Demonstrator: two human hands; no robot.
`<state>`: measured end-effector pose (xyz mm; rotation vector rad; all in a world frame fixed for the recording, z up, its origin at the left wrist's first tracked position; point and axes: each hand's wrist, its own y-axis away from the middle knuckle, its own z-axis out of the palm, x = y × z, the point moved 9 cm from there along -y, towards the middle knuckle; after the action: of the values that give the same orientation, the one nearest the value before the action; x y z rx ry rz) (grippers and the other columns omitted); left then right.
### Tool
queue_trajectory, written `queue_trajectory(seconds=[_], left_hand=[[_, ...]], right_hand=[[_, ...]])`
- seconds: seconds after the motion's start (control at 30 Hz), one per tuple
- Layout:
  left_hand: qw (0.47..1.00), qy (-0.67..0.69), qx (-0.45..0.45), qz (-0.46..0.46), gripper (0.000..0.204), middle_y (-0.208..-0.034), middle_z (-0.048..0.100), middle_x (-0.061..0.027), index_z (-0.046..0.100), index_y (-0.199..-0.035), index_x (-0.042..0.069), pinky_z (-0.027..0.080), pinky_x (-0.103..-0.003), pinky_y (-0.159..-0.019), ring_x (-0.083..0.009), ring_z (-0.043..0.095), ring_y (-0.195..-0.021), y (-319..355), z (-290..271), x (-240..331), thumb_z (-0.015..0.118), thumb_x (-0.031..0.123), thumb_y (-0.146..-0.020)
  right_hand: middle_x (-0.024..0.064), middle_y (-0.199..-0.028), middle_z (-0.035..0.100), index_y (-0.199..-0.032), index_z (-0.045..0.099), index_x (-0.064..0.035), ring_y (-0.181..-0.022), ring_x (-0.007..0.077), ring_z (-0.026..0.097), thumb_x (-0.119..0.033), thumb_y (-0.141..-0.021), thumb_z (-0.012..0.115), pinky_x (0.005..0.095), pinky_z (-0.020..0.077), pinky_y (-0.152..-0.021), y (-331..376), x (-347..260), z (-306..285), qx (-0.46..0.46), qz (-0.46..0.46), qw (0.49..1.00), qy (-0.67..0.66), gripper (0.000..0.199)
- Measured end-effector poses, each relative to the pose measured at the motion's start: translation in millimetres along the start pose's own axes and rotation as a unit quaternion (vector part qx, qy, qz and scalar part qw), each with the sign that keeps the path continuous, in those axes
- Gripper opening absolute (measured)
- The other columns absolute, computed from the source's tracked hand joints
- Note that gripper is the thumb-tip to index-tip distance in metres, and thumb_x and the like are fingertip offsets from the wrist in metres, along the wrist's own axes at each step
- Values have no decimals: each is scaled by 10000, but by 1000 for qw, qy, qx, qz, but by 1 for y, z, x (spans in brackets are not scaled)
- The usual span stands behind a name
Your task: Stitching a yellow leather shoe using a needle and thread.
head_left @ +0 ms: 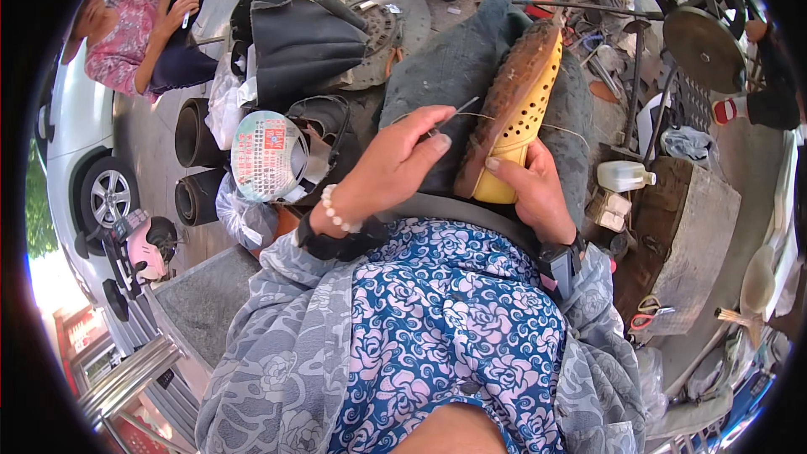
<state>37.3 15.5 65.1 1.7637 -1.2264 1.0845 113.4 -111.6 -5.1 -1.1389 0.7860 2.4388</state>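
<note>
A yellow perforated clog (pixel 531 105) lies tilted on its side across my lap, its worn brown sole turned up to the left. My right hand (pixel 538 189) grips it at the heel end, thumb on the yellow side. To the left of the shoe, my left hand (pixel 395 160) is closed round a slim awl-like tool (pixel 467 104), whose metal tip points up and right, apart from the sole. A pale thread (pixel 572 131) shows on both sides of the clog. The tool's handle is mostly hidden in my fingers. A dark cloth (pixel 441 76) covers my legs under the shoe.
A wooden box (pixel 683 240) with red-handled scissors (pixel 647 313) stands at right, near a plastic bottle (pixel 624 176). Dark rolled sheets (pixel 198 133) and a round hand fan (pixel 267 155) are at left. Another person (pixel 134 42) sits at upper left. A metal wheel (pixel 704 49) stands upper right.
</note>
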Motion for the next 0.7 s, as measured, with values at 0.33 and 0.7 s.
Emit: queue_trajectory(seconds=[0.33, 0.7], left_hand=[[993, -99, -60, 35, 409, -1161, 595, -215, 518, -1241, -15, 478, -310, -839, -301, 629, -984, 34, 13, 21, 518, -18, -832], [991, -113, -50, 46, 418, -1138, 615, -202, 536, -1225, -5, 501, -313, -804, -307, 638, -990, 31, 14, 25, 559, -29, -808]], right_hand=[[62, -1054, 616, -1156, 502, 7, -945, 129, 600, -30, -791, 610, 281, 476, -848, 7, -5, 7, -25, 0, 1000, -1, 382], [44, -1076, 602, -1177, 501, -5, -968, 110, 581, -36, -798, 651, 273, 461, -870, 4, -10, 17, -49, -15, 998, 32, 409]])
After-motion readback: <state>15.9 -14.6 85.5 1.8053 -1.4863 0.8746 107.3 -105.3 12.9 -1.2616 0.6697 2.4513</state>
